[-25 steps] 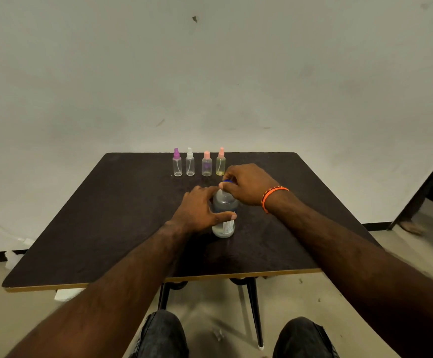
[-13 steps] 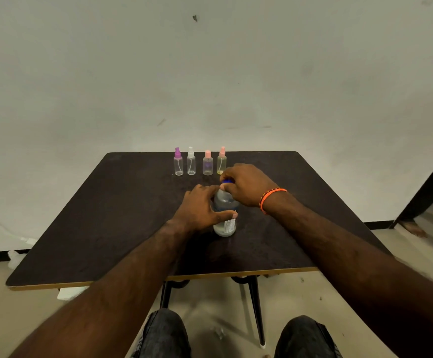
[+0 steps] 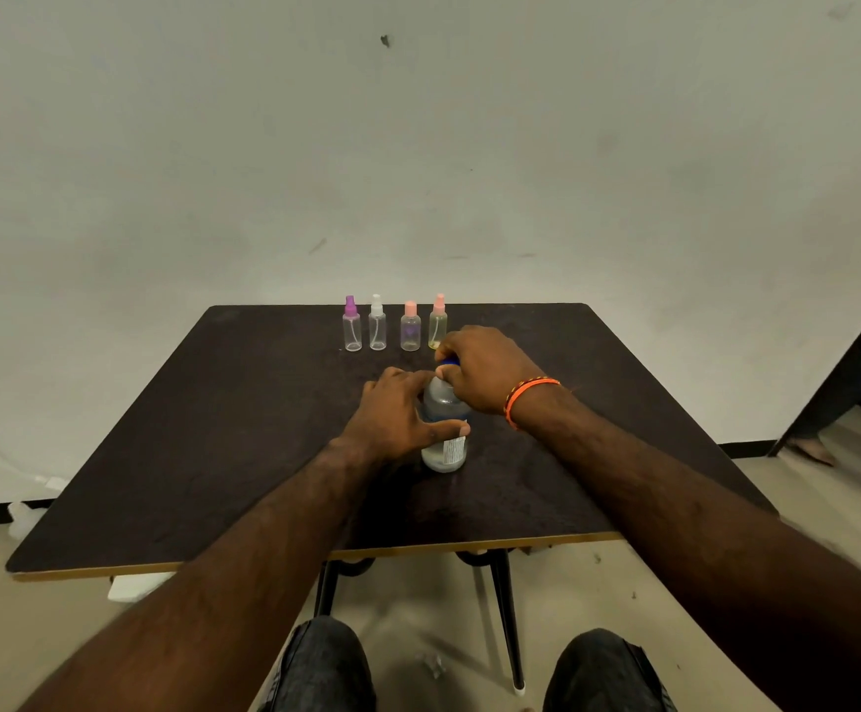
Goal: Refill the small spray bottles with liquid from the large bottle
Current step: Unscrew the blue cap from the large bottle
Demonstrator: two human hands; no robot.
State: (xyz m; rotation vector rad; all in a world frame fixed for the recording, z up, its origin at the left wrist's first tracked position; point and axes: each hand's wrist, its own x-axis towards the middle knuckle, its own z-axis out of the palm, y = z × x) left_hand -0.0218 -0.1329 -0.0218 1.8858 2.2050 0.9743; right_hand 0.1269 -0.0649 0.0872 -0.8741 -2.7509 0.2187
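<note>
The large clear bottle (image 3: pixel 444 449) stands upright in the middle of the dark table (image 3: pixel 223 434), with a white label low on its side. My left hand (image 3: pixel 396 416) wraps around its body. My right hand (image 3: pixel 481 367) is closed over its blue cap (image 3: pixel 450 361), which is mostly hidden. Several small spray bottles stand in a row near the far edge: one with a purple cap (image 3: pixel 351 325), one with a white cap (image 3: pixel 377 323), one with a pink cap (image 3: pixel 410 327) and a yellowish one (image 3: pixel 437 321) partly behind my right hand.
A pale wall rises just behind the table. The table's near edge has a light wood trim (image 3: pixel 274 562) above black legs. My knees (image 3: pixel 325 665) show below it. A dark panel (image 3: pixel 860 372) stands at the right, with someone's bare foot (image 3: pixel 811 451) on the floor.
Both hands stay on the large bottle. My right hand has shifted only slightly on the cap; the view has drifted a little. The bottle stands in the same spot.
</note>
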